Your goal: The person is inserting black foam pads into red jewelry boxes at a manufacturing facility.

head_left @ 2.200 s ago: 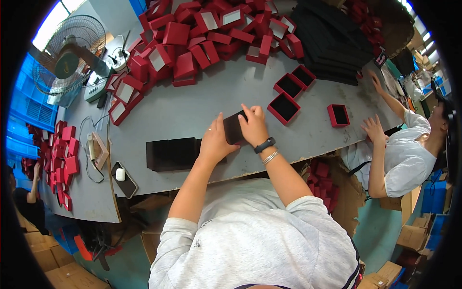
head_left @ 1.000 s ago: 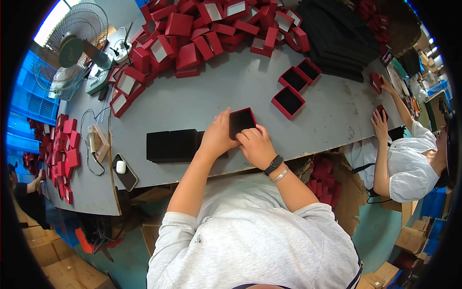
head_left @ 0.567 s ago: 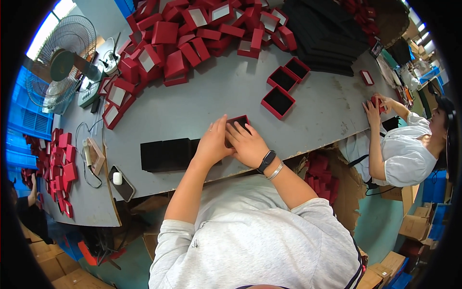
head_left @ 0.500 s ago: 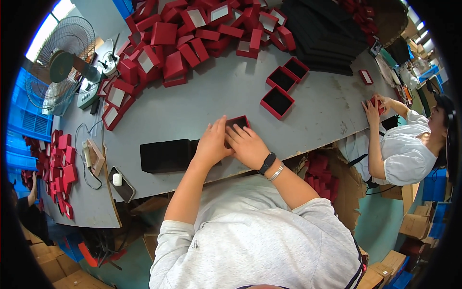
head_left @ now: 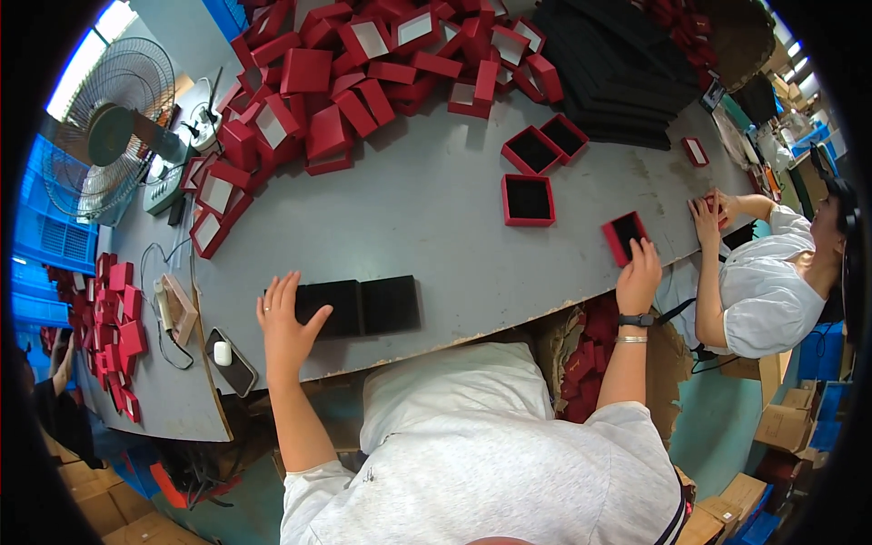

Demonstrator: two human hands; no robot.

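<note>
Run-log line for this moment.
left hand: at left end of black block row | right hand: touching black-lined red box | beyond: red box pile

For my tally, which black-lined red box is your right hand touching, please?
The solitary black-lined red box, touched by the right hand; the other three boxes cluster farther left, untouched.

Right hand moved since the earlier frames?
Yes: the right hand has shifted rightward, farther from the phone on the table, now touching a red box.
</note>
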